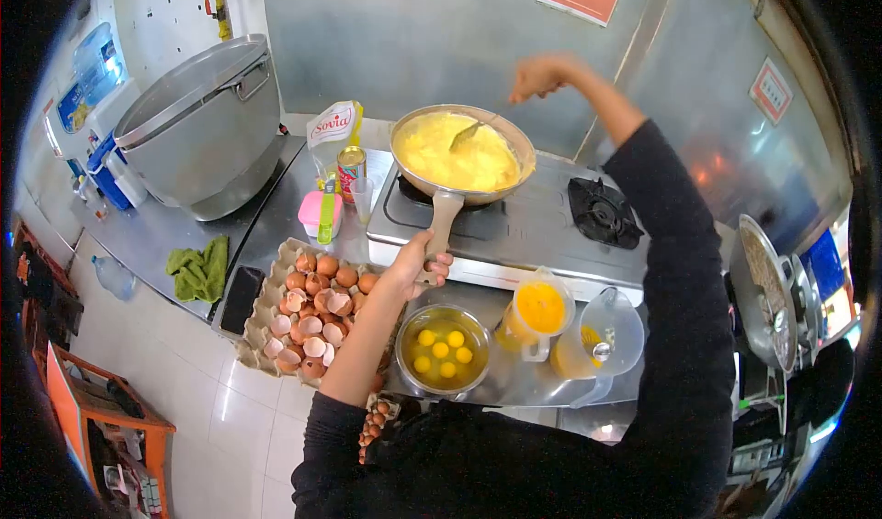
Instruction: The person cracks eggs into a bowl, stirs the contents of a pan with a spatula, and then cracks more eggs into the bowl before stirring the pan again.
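My left hand is wrapped round the beige handle of a frying pan, which sits on the left burner of the stove. Soft yellow egg fills the pan. Above and to the right of it, my right hand is closed on the thin handle of a metal spoon, whose head rests in the egg. Below the pan stands a metal bowl with several yolks. Beside it are a jug of beaten egg and a clear plastic jug with some yellow liquid.
An egg tray full of shells stands at my left, beside a phone and green cloth. A can, a pink tub and a large pot are further back. The right burner holds nothing.
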{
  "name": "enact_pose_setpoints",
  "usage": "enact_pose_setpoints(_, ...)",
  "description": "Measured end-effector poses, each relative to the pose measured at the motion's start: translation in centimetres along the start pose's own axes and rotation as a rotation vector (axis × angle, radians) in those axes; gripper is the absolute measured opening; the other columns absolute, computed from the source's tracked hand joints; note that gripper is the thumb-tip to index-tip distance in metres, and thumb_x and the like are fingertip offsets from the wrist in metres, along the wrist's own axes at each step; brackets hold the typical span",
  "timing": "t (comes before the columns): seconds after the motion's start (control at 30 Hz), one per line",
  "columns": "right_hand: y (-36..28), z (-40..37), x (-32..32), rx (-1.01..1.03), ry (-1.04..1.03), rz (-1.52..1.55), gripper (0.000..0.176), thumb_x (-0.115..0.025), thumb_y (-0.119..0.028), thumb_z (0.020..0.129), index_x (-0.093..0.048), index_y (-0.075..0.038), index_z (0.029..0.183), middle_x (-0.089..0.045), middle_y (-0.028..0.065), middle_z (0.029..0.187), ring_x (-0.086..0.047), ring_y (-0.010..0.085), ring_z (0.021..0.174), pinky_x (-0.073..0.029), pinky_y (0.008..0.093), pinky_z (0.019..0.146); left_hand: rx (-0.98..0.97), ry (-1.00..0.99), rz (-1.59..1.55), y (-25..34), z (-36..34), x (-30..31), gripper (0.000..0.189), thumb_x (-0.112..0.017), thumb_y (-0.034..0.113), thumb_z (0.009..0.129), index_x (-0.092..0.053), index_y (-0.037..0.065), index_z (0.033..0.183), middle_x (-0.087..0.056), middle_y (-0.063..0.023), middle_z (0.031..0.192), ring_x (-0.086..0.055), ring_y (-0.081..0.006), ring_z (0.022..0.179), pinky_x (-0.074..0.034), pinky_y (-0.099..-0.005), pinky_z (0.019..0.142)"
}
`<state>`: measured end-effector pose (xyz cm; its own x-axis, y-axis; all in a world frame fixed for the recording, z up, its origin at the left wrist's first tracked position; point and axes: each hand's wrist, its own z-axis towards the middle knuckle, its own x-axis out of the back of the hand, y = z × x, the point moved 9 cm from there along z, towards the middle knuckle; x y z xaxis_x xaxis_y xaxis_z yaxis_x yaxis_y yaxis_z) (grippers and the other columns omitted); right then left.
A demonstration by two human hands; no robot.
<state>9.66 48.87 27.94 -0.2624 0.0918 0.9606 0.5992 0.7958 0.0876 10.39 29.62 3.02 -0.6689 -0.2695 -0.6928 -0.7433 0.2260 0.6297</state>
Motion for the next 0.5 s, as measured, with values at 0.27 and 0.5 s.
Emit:
enact_pose_setpoints(0.27, 4.0, -4.8, -4.0, 0.082, -0.296, -0.112, 0.024, -0.052, -0.025, 0.072, -0.061, -0.015, 0.092, -0.049, 0.0010, 0.054, -0.039, 0.0088, 0.043, -0.031, 0.0248, 0.036, 0.010, -0.039, -0.029, -0.2, 0.1, -0.1, 0.025, -0.027, 0.035, 0.083, -0.031, 0.010, 0.083, -0.035, 0.0026, 0.055, -0.030, -0.0055, 0.041, -0.033, -0.0218, 0.040)
enact_pose_setpoints(0.5, 6.4, -0.1, -7.6, 0.104, -0.227, 0.162, 0.020, -0.050, -0.024, 0.071, -0.062, -0.011, 0.081, -0.039, -0.0007, 0.043, -0.034, 0.0107, 0.035, -0.026, 0.0252, 0.031, 0.030, -0.028, 0.011, -0.2, 0.3, 0.0, 0.026, -0.027, 0.035, 0.083, -0.032, 0.009, 0.083, -0.035, 0.0017, 0.055, -0.031, -0.0063, 0.042, -0.034, -0.0230, 0.041)
